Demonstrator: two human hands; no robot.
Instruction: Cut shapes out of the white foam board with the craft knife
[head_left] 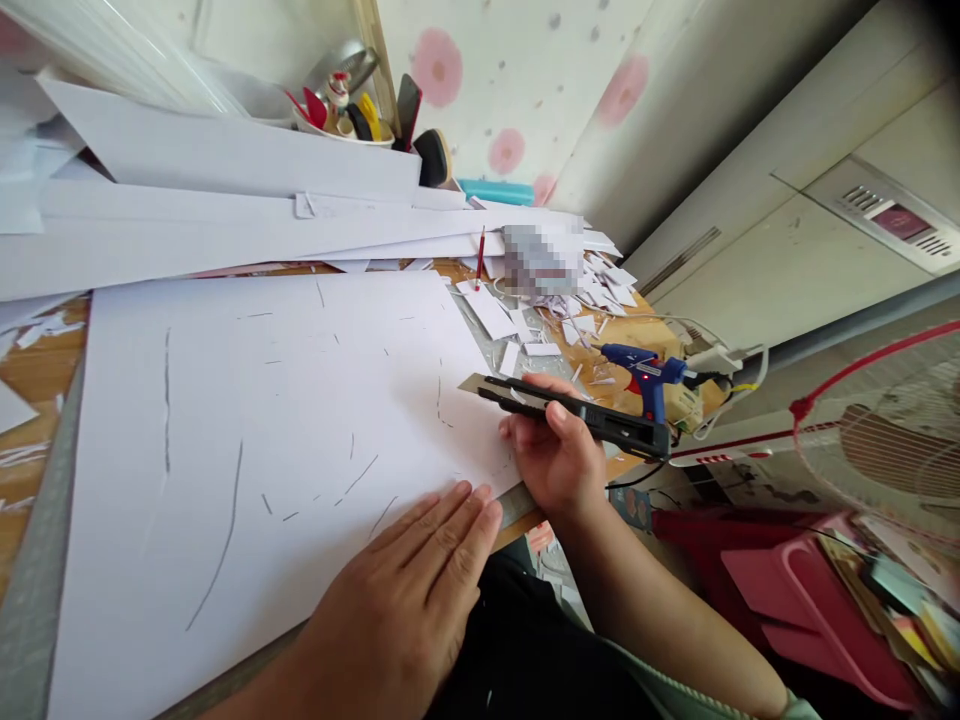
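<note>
A large white sheet of board [292, 400] lies flat in front of me, bearing several short dark marks and curved lines. My left hand [427, 560] rests on its near right edge, palm down with the fingers stretched out. A black utility knife [585, 408] is held in my right hand [559, 450], thumb on its side. Its blade is out and points left over the board's right part; whether the tip touches the board I cannot tell. Beneath the board a grey cutting mat [37, 560] shows along the edges.
A blue glue gun [645, 370] stands on the wooden table at right, near white paper scraps [600, 285] and a red pencil [480, 258]. Long white boards [225, 225] lie stacked behind. A tub of utensils [345, 120] is at the back. A fan [885, 430] stands at far right.
</note>
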